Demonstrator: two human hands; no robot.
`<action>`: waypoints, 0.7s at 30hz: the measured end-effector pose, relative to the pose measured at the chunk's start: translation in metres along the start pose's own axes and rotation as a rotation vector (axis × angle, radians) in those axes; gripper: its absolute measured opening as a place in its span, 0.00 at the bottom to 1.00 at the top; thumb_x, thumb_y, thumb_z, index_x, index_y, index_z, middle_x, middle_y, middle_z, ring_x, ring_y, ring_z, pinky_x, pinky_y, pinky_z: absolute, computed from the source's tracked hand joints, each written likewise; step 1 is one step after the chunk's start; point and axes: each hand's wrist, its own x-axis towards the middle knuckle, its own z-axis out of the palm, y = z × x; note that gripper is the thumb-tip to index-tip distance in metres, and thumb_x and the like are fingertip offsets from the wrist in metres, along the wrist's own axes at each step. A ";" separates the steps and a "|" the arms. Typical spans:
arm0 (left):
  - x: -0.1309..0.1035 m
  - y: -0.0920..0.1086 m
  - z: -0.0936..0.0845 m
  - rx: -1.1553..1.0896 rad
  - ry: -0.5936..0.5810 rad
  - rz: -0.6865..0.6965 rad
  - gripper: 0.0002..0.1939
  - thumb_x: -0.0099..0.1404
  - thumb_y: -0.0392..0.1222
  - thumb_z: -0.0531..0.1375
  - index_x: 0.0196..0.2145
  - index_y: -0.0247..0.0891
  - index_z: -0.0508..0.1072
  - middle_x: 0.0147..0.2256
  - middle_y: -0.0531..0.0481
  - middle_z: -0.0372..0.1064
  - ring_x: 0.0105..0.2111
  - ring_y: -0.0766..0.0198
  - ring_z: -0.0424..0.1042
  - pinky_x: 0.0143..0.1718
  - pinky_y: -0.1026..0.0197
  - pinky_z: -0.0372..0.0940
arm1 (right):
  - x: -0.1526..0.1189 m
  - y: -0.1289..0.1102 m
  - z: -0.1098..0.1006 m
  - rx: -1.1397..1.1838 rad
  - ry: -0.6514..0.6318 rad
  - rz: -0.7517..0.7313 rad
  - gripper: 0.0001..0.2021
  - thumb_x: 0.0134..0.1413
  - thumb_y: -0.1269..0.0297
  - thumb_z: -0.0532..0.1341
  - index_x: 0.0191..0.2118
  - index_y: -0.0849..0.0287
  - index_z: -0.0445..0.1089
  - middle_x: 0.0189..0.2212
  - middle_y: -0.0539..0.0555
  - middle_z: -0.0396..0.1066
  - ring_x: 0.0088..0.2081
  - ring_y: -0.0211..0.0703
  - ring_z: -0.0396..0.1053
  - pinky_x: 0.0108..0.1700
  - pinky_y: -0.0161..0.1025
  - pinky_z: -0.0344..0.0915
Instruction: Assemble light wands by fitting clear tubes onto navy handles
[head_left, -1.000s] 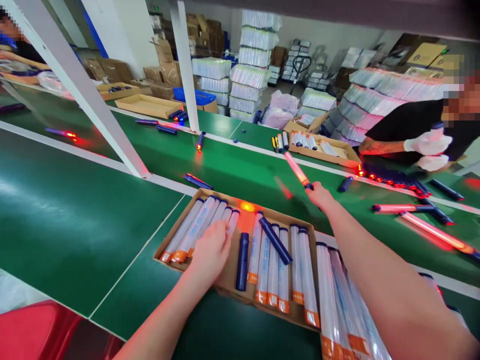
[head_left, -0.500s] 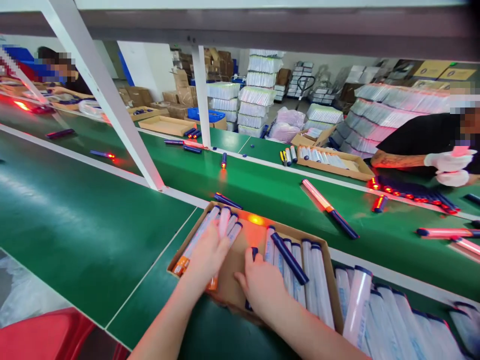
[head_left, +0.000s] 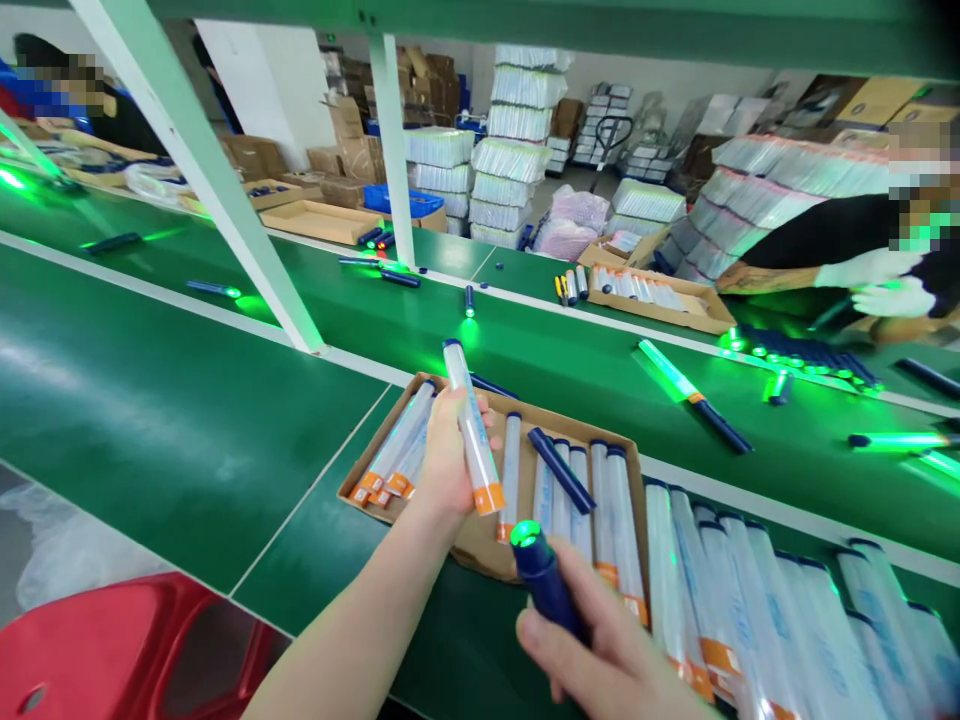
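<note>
My left hand (head_left: 444, 460) is wrapped round a translucent plastic tube (head_left: 471, 425) with a dark blue cap and an orange band, held tilted above an open cardboard box (head_left: 476, 555). My right hand (head_left: 607, 640) grips a dark blue flashlight handle (head_left: 551, 585) in front of the box's near edge. Its green-glowing end points up and away from me. More capped tubes (head_left: 401, 440) lie in the box's left part, and others stand in its right part. Across those on the right rests another dark blue handle (head_left: 561, 470).
Several tubes (head_left: 757, 580) lie right of the box. On the green conveyor (head_left: 540, 360) are glowing handles and a lit baton (head_left: 694, 395). A gloved co-worker (head_left: 877, 285) is across the line. A slanted white post (head_left: 202, 180) and a red stool (head_left: 97, 650) are at left.
My left hand has raised a tube from the box. My right hand has brought the flashlight handle up and towards me, out of the box. The lights have turned from red to green.
</note>
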 end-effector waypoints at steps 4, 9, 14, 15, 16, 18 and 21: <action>-0.016 -0.021 0.016 -0.010 -0.089 -0.022 0.22 0.56 0.46 0.72 0.39 0.41 0.63 0.32 0.57 0.62 0.28 0.71 0.65 0.20 0.72 0.64 | -0.003 0.023 0.022 0.104 -0.006 0.061 0.30 0.68 0.33 0.56 0.58 0.55 0.61 0.27 0.46 0.66 0.29 0.38 0.65 0.35 0.36 0.62; -0.023 -0.032 0.027 -0.069 -0.122 -0.101 0.21 0.56 0.40 0.72 0.38 0.40 0.63 0.34 0.57 0.61 0.29 0.73 0.65 0.17 0.74 0.59 | -0.001 0.034 0.018 0.179 0.117 0.047 0.33 0.65 0.31 0.55 0.59 0.55 0.60 0.24 0.44 0.62 0.26 0.36 0.60 0.31 0.34 0.57; -0.021 -0.040 0.031 -0.170 -0.177 -0.126 0.16 0.60 0.40 0.68 0.37 0.40 0.63 0.32 0.57 0.59 0.26 0.74 0.63 0.16 0.74 0.58 | -0.013 0.027 0.015 0.359 0.069 0.179 0.30 0.67 0.31 0.54 0.56 0.54 0.63 0.27 0.46 0.64 0.27 0.36 0.60 0.32 0.34 0.57; -0.021 -0.042 0.031 -0.167 -0.169 -0.110 0.16 0.60 0.41 0.68 0.38 0.40 0.64 0.32 0.57 0.59 0.26 0.74 0.62 0.16 0.74 0.58 | -0.014 0.026 0.014 0.349 0.065 0.164 0.30 0.67 0.32 0.54 0.57 0.54 0.63 0.26 0.46 0.64 0.27 0.37 0.60 0.31 0.34 0.58; -0.020 -0.044 0.031 -0.157 -0.160 -0.089 0.16 0.61 0.42 0.68 0.39 0.40 0.64 0.32 0.58 0.59 0.25 0.74 0.62 0.16 0.73 0.58 | -0.014 0.025 0.014 0.302 0.081 0.132 0.30 0.67 0.32 0.54 0.59 0.53 0.62 0.26 0.46 0.64 0.27 0.38 0.61 0.32 0.35 0.59; -0.020 -0.048 0.030 -0.113 -0.145 -0.034 0.17 0.61 0.44 0.68 0.41 0.41 0.64 0.32 0.58 0.59 0.25 0.74 0.61 0.16 0.73 0.58 | -0.011 0.025 0.011 0.115 0.157 0.049 0.29 0.69 0.35 0.54 0.61 0.53 0.62 0.28 0.48 0.66 0.29 0.41 0.65 0.34 0.37 0.63; -0.020 -0.052 0.030 -0.005 -0.127 0.050 0.18 0.61 0.46 0.69 0.40 0.41 0.64 0.31 0.58 0.59 0.25 0.73 0.62 0.17 0.72 0.60 | -0.003 0.028 0.006 -0.113 0.298 -0.059 0.26 0.68 0.40 0.57 0.62 0.50 0.62 0.37 0.52 0.69 0.33 0.44 0.69 0.37 0.41 0.67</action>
